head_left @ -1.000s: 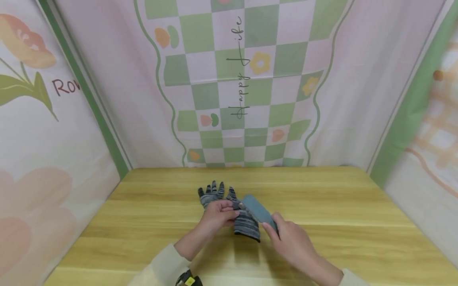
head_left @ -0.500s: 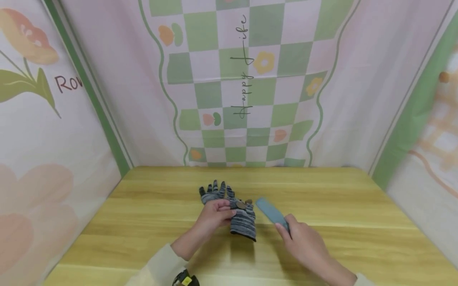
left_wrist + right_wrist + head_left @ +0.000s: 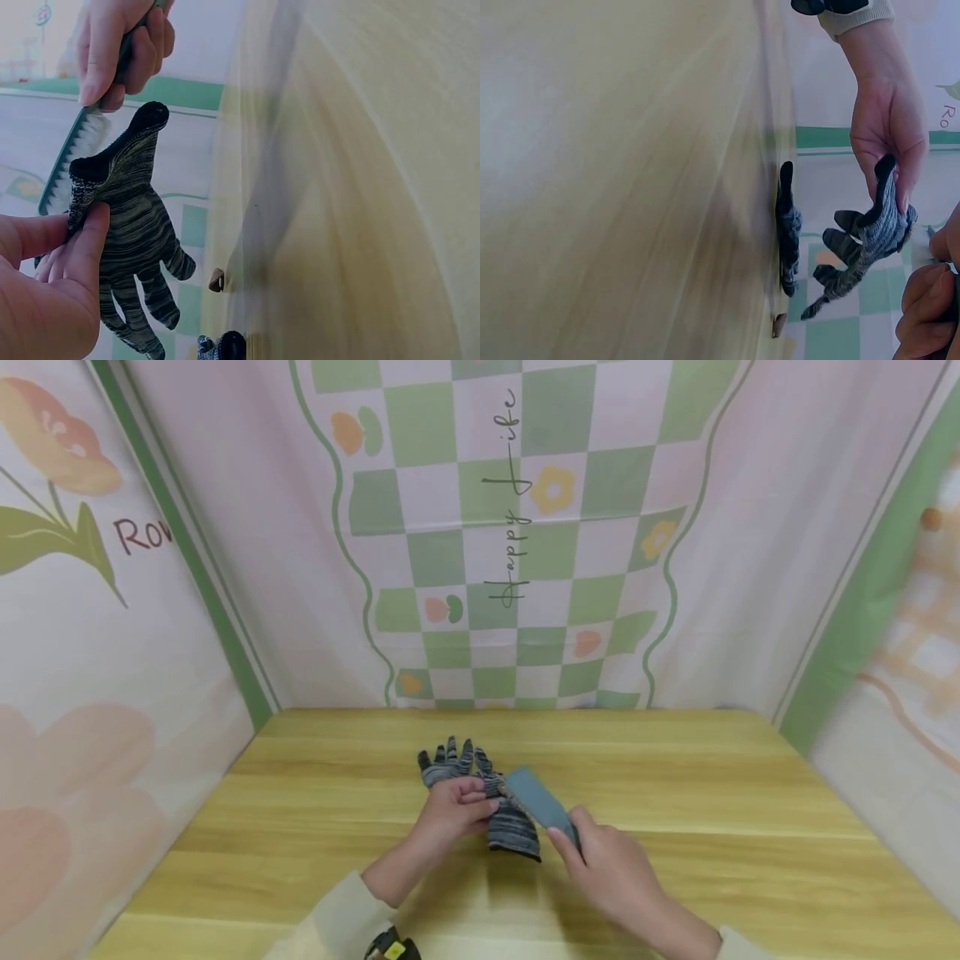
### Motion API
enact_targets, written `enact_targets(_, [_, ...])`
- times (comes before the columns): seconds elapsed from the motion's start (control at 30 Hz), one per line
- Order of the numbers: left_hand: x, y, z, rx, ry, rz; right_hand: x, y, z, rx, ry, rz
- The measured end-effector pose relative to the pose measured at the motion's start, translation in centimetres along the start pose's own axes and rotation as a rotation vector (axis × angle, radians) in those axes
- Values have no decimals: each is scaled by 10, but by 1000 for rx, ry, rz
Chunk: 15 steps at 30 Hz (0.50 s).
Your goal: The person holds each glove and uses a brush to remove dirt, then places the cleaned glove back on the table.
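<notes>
My left hand (image 3: 453, 814) pinches a grey-and-black striped knit glove (image 3: 513, 833) between thumb and fingers, off the table. In the left wrist view the glove (image 3: 135, 232) hangs with its cuff up and its fingers down. My right hand (image 3: 611, 864) grips the handle of a scrubbing brush (image 3: 538, 797) with a blue-grey back. Its pale bristles (image 3: 88, 135) lie against the held glove's side. A second striped glove (image 3: 446, 768) lies on the table beyond my left hand, also seen edge-on in the right wrist view (image 3: 788, 229).
The wood-grain table (image 3: 675, 777) extends to both sides of my hands. A small brown object (image 3: 217, 280) lies on it near the second glove. Printed curtains (image 3: 547, 552) stand behind and at the sides. A black-and-yellow device (image 3: 393, 946) is at my left wrist.
My right hand drew the brush off to the right, baring a round brown patch on the glove, then brought it back left onto the glove. The left hand kept its pinch.
</notes>
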<state>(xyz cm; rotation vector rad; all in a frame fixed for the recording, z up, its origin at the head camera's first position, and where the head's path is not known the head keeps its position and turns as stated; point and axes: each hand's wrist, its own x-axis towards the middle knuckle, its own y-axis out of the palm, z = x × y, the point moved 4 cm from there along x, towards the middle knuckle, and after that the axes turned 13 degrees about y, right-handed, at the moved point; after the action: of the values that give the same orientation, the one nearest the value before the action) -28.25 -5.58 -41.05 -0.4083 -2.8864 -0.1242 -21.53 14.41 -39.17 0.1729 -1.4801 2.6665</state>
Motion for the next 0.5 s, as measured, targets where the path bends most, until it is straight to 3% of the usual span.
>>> enact_targets(0.5, [2, -1, 5, -18, 16, -18, 0, 4, -4, -46, -37, -26])
